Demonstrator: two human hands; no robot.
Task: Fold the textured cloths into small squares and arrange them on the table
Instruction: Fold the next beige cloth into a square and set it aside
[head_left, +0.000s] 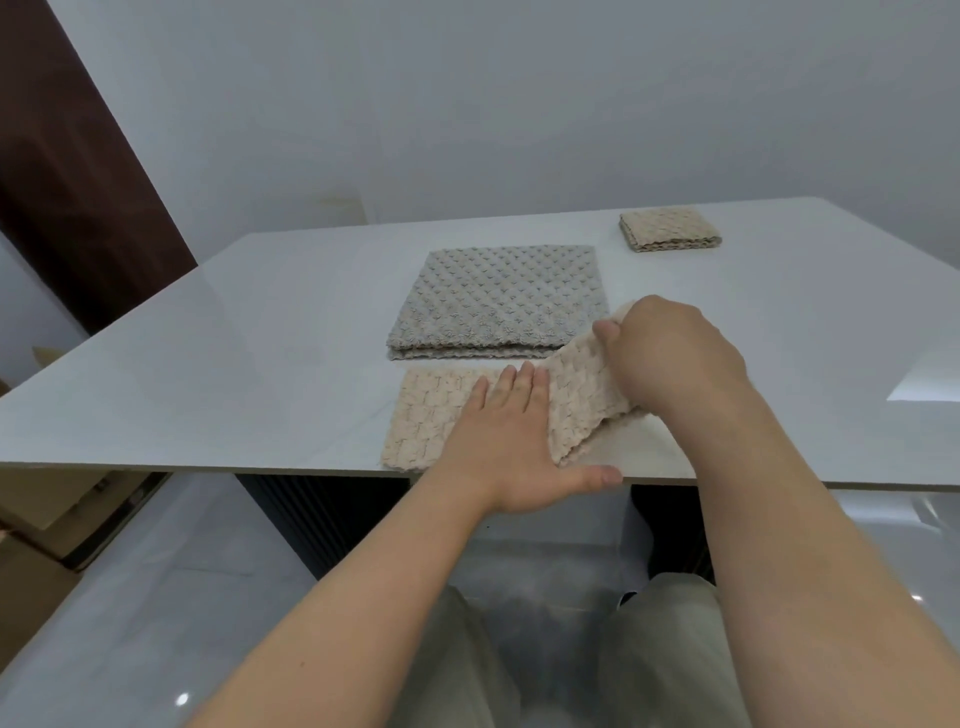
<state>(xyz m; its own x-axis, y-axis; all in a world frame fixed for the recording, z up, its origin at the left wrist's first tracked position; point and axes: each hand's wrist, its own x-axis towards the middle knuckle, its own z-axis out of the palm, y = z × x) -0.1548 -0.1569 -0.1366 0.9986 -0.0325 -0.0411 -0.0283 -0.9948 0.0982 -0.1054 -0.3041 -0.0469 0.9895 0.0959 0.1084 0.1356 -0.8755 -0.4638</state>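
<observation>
A beige textured cloth lies at the near edge of the white table. My left hand presses flat on its middle, fingers spread. My right hand pinches the cloth's right end and holds it lifted, curled over toward the left. Behind it a grey textured cloth lies flat in a large folded rectangle. A small beige folded square sits at the far right of the table.
The table's front edge runs just under my left wrist. A dark brown door stands at the left, cardboard boxes sit on the glossy floor below, and a plain wall is behind the table.
</observation>
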